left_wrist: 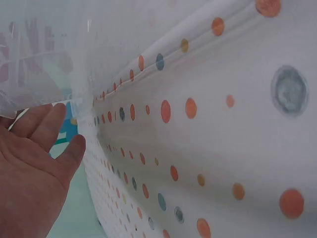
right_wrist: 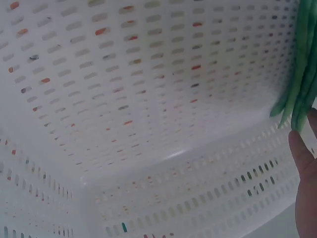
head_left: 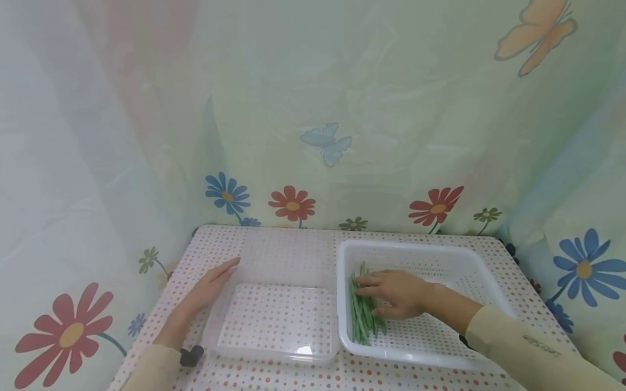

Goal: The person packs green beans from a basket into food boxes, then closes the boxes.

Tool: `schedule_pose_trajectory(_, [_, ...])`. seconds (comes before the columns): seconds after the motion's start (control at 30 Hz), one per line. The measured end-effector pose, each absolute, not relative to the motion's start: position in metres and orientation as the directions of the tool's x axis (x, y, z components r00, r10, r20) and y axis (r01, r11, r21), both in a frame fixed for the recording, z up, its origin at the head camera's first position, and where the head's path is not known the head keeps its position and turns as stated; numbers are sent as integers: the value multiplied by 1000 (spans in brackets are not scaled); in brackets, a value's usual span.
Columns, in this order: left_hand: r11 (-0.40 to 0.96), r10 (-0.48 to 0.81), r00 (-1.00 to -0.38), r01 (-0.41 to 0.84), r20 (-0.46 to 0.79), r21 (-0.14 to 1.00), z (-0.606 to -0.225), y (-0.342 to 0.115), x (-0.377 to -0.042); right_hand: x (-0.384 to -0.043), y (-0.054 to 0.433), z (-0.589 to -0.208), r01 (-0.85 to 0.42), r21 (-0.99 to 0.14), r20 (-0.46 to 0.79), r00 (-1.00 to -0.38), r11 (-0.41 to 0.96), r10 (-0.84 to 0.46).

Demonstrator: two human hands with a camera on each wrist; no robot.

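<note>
What we are judging riskiest is a loose grab: the green beans [head_left: 359,321] are lying as a slim bundle under the fingertips of our right hand [head_left: 395,293], and if we are catching only the uppermost ones, the lower ones could be slipping out sideways. Their long near ends are sticking out well past our thumb toward us, so a lift from this spot could be tipping the bundle and letting it fan apart. The wall of the white basket [head_left: 413,357], standing just left of our right fingertips, could also be snagging those ends if we are lifting too low. Beyond that wall, the transparent container [head_left: 271,355] is sitting between our two hands; being apparently light, it could be sliding if our left hand [head_left: 207,292] is pushing against its side.

As for placement, the beans are running under and just left of our right fingers, some tips showing on the far side of them. We are holding that hand loosely spread, touching the beans without visibly gripping any. Our left hand is lying open, fingers extended beside the container's left side and holding nothing; whether its fingertips are touching the plastic, we are not managing to tell.
</note>
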State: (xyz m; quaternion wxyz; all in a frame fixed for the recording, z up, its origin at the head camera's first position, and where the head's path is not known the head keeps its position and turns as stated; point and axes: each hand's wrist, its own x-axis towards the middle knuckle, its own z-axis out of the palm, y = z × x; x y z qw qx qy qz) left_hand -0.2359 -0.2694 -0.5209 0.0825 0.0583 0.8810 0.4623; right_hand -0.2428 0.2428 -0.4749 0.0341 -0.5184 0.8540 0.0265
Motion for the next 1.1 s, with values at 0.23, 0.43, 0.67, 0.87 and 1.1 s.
schedule_pose_trajectory(0.23, [478, 168, -982, 3, -88, 878, -529, -268, -237, -243, 241, -482, -916, 95, -99, -399, 390, -912])
schedule_pose_trajectory(0.43, [426, 158, -987, 81, 14, 901, -540, -264, -238, -246, 238, -487, -921, 103, -65, -384, 376, -921])
schedule_pose_trajectory(0.67, [369, 127, -992, 49, 2, 928, -537, -259, -234, -251, 234, -496, -933, 169, 50, -313, 317, -949])
schedule_pose_trajectory(0.87, [358, 112, -994, 32, -9, 933, -537, -259, -233, -250, 228, -498, -952, 186, 139, -220, 244, -966])
schedule_pose_trajectory(1.1, [364, 103, -995, 25, -14, 931, -540, -259, -234, -249, 224, -495, -950, 231, 148, -180, 211, -972])
